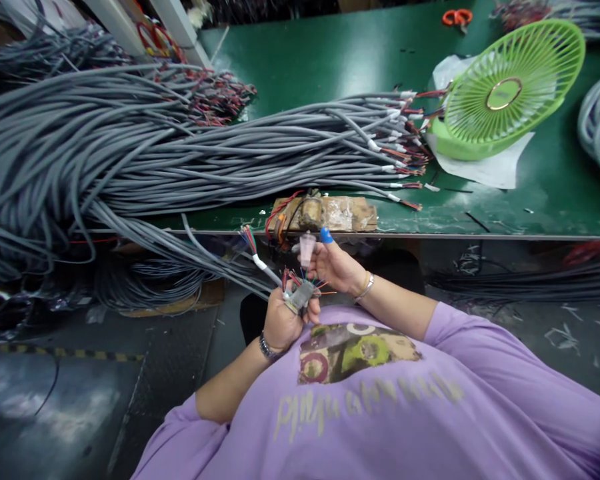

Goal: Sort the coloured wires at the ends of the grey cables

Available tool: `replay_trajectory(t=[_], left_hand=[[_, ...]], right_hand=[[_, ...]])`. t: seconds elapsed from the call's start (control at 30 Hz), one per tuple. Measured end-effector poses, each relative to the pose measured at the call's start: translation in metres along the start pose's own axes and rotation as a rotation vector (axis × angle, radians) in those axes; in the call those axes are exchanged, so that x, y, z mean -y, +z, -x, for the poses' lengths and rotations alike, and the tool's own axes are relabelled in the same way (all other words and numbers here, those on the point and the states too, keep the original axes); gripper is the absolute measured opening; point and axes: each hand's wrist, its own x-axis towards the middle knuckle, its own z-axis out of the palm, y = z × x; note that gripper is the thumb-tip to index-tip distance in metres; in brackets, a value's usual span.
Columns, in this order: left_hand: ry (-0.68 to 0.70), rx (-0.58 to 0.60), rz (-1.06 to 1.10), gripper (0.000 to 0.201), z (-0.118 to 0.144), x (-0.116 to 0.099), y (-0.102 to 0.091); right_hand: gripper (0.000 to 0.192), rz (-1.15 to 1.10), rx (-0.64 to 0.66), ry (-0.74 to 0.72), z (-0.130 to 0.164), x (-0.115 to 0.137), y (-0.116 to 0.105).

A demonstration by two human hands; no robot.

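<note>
My left hand (284, 321) is closed around a grey connector (301, 295) with thin coloured wires sticking out round it. A grey cable (267, 269) with a white band and a fanned tip of stripped coloured wires rises beside that hand. My right hand (341, 267), a blue cover on one fingertip, is just above and to the right, close to the connector's wires. Between its curled fingers it has a pale, translucent tapered plastic piece (307, 249). Fine wires run between the two hands; which of them the right fingers touch I cannot tell.
Many grey cables (240, 157) lie in a thick bundle across the green table (360, 57). At the table's front edge sits a wooden block (353, 213) with a small fixture. A green fan (505, 93) stands right, orange-handled scissors (457, 18) behind it. More cables hang below the table.
</note>
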Motion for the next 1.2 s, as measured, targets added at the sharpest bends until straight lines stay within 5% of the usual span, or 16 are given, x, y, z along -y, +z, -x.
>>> replay_trajectory(t=[0.23,0.47,0.87,1.2], left_hand=[[0.071,-0.086,0.007,0.032,0.000,0.000,0.006],[0.082,-0.109,0.010,0.033,-0.004,-0.001,0.014],[0.046,-0.134,-0.036,0.033,-0.006,0.006,0.012],[0.066,-0.123,-0.018,0.035,0.002,0.004,0.008]], right_hand=[[0.026,0.112,0.008,-0.174,0.002,-0.002,0.001],[0.051,0.080,-0.008,-0.118,-0.010,-0.005,0.000],[0.049,-0.111,-0.117,-0.058,-0.014,-0.006,0.016],[0.057,-0.085,0.013,-0.015,-0.002,-0.003,0.005]])
